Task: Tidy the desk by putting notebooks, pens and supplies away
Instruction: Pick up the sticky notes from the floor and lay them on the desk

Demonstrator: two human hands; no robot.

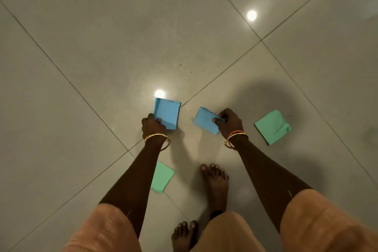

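I look straight down at a tiled floor. My left hand (152,127) grips the near edge of a blue folded paper pad (167,113). My right hand (229,122) pinches the right edge of a second blue folded pad (205,120) between thumb and fingers. A green pad (273,126) lies flat on the floor to the right of my right hand. Another green pad (162,178) lies beside my left forearm, partly hidden by it. Both wrists carry gold bangles.
Glossy grey floor tiles (122,37) with dark grout lines spread all around, showing two bright lamp reflections. My bare feet (214,186) stand below the hands, between my forearms. Peach sleeves fill the bottom edge.
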